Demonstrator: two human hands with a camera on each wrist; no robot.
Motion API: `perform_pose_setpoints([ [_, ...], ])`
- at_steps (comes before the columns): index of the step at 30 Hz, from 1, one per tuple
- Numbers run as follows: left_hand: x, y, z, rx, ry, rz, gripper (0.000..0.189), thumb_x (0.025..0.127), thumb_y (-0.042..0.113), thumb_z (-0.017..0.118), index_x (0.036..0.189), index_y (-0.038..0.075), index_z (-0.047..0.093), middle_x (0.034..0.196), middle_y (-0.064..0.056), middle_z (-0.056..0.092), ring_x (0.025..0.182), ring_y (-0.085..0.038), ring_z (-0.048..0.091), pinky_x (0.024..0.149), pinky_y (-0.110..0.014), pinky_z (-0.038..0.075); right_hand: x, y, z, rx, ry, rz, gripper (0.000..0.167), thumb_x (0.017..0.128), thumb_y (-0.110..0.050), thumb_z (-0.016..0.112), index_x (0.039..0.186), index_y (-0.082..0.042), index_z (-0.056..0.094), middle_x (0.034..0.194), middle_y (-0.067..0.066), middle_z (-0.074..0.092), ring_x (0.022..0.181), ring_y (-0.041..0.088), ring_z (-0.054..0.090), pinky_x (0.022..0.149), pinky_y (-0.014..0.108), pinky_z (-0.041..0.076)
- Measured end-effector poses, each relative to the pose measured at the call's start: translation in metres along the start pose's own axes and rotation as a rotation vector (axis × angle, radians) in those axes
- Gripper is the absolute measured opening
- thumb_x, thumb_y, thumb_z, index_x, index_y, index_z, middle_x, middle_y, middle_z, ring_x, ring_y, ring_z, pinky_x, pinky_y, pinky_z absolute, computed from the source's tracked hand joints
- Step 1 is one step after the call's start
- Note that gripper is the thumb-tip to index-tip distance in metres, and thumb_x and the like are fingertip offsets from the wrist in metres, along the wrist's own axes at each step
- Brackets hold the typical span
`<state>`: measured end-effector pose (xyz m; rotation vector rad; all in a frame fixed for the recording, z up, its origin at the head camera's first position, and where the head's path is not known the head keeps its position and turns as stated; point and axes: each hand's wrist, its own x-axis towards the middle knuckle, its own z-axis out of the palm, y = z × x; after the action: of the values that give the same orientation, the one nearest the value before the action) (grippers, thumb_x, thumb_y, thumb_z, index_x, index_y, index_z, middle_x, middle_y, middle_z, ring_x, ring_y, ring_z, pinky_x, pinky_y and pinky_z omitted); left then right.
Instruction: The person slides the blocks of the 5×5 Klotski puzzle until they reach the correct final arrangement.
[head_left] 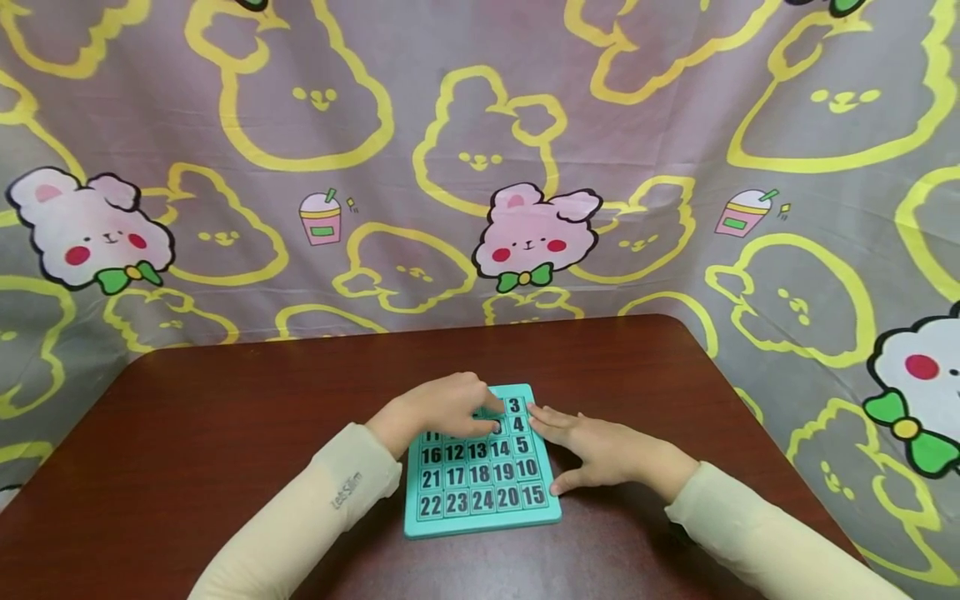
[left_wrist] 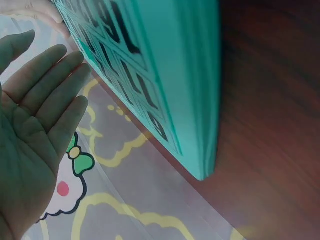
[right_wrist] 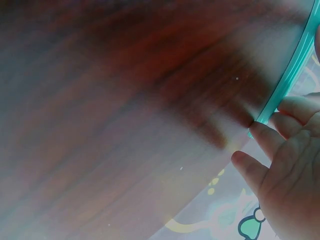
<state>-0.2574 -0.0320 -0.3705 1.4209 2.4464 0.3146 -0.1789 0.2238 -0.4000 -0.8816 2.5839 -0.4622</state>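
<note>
A teal sliding number puzzle [head_left: 480, 475] lies flat on the table, its black-numbered tiles facing up. My left hand [head_left: 442, 406] reaches over the upper left of the board and hides several tiles. Its index finger and thumb point at the tiles left of the 3 and the 4. In the left wrist view, the fingers of the left hand [left_wrist: 35, 120] are extended beside the board. My right hand [head_left: 603, 450] lies along the puzzle's right side, fingertips at the upper part of that edge and thumb near the 15 tile. The right wrist view shows those fingertips [right_wrist: 260, 129] right at the teal rim.
The dark reddish-brown wooden table [head_left: 247, 425] has rounded far corners. Behind it and at both sides hangs a grey-pink curtain [head_left: 420, 192] printed with yellow outlines, bunnies and cups. Both forearms wear pale sleeves [head_left: 300, 517].
</note>
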Motion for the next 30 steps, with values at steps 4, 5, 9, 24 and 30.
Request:
perform_pose_setpoints([
  [4,0.006,0.004,0.0,0.012,-0.02,-0.003,0.038,0.097,0.028,0.062,0.13,0.011,0.067,0.127,-0.002,0.069,0.107,-0.012,0.069,0.094,-0.029,0.055,0.0,-0.001,-0.001,0.006,0.0,-0.015,0.099,0.083,-0.06,0.068,0.158,-0.011,0.026,0.168,0.004,0.013,0.154,0.028,0.018,0.116,0.063,0.025],
  [5,0.007,0.004,0.0,0.015,-0.022,-0.001,0.038,0.097,0.029,0.062,0.13,0.012,0.067,0.128,-0.002,0.069,0.108,-0.012,0.068,0.095,-0.029,0.054,0.0,-0.001,-0.001,0.004,-0.001,-0.017,0.099,0.083,-0.06,0.067,0.158,-0.011,0.026,0.168,0.004,0.013,0.154,0.028,0.018,0.116,0.063,0.025],
  [9,0.011,0.006,0.001,0.024,-0.026,0.002,0.038,0.098,0.03,0.061,0.131,0.013,0.067,0.128,-0.001,0.069,0.108,-0.01,0.068,0.095,-0.029,0.054,0.001,0.0,-0.002,0.002,-0.004,-0.008,0.099,0.082,-0.06,0.068,0.158,-0.013,0.025,0.168,0.001,0.011,0.154,0.027,0.017,0.117,0.062,0.025],
  [24,0.005,0.004,0.001,-0.005,-0.03,-0.04,0.038,0.097,0.03,0.061,0.131,0.012,0.067,0.128,-0.002,0.069,0.085,-0.006,0.07,0.086,-0.025,0.056,0.001,0.002,-0.001,0.0,-0.003,-0.004,0.099,0.082,-0.06,0.068,0.158,-0.014,0.025,0.168,0.001,0.012,0.154,0.026,0.017,0.118,0.061,0.024],
  [30,-0.002,0.001,0.003,0.016,-0.013,-0.051,0.037,0.097,0.032,0.063,0.129,0.014,0.068,0.125,-0.001,0.07,0.082,-0.005,0.067,0.081,-0.025,0.055,0.0,0.004,-0.001,-0.008,0.003,-0.009,0.099,0.082,-0.061,0.067,0.158,-0.011,0.027,0.168,0.004,0.013,0.153,0.029,0.019,0.117,0.062,0.025],
])
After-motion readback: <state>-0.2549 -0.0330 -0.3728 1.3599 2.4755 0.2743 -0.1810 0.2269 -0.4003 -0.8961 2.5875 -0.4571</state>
